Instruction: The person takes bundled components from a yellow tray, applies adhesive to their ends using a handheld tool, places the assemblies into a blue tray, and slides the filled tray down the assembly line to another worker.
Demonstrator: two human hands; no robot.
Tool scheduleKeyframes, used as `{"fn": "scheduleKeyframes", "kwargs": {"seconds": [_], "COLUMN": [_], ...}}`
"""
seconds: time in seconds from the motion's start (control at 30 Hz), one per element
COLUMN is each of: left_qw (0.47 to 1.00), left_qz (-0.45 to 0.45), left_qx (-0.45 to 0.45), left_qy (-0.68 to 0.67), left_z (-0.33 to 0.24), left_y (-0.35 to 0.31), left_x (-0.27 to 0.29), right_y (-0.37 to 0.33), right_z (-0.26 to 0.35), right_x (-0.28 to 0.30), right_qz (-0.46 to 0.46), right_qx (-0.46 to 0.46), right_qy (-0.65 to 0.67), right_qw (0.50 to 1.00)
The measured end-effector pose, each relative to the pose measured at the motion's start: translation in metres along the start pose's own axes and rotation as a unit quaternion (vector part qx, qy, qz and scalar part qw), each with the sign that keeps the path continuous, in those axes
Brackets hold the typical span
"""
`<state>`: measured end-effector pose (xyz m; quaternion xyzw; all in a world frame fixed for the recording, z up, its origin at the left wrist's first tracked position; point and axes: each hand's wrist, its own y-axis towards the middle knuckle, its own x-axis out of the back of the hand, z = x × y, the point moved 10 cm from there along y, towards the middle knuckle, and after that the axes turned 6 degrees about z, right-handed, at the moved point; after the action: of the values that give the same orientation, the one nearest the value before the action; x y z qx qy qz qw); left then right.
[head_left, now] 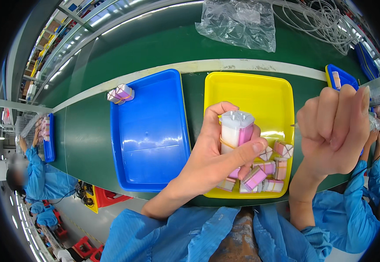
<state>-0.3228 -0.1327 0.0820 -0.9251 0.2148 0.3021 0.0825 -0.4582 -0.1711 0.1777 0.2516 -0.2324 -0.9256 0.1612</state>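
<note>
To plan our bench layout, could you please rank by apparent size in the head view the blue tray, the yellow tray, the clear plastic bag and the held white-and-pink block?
1. blue tray and yellow tray: alike, not ranked.
2. clear plastic bag.
3. white-and-pink block in the left hand; nearness enlarges it.

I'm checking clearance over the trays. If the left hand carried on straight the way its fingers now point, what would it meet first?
The left hand, gripping a white and pink block, points right. First in that line is probably the closed right hand, above the yellow tray. Depth is unclear, so it might pass beside it.
</note>
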Motion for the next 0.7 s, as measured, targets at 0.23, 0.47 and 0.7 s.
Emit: {"fn": "scheduleKeyframes", "kwargs": {"seconds": [0.23,0.47,0.7], "left_qw": [0.994,0.981,0.993], "left_qz": [0.012,0.089,-0.004], "left_qx": [0.072,-0.025,0.036], "left_qy": [-0.085,-0.17,-0.114], "left_z": [0.012,0.008,0.008], "left_y": [0.008,0.002,0.003], "left_x": [-0.002,0.007,0.008], "right_y": [0.003,0.006,0.0], "right_z": [-0.002,-0.006,-0.006], "right_x": [0.006,0.001,-0.002], "right_qz": [0.019,0.011,0.008], "right_qx": [-0.025,-0.047,-0.035], "right_qy": [-0.029,-0.055,-0.089], "right_qw": [0.999,0.997,0.995]}}
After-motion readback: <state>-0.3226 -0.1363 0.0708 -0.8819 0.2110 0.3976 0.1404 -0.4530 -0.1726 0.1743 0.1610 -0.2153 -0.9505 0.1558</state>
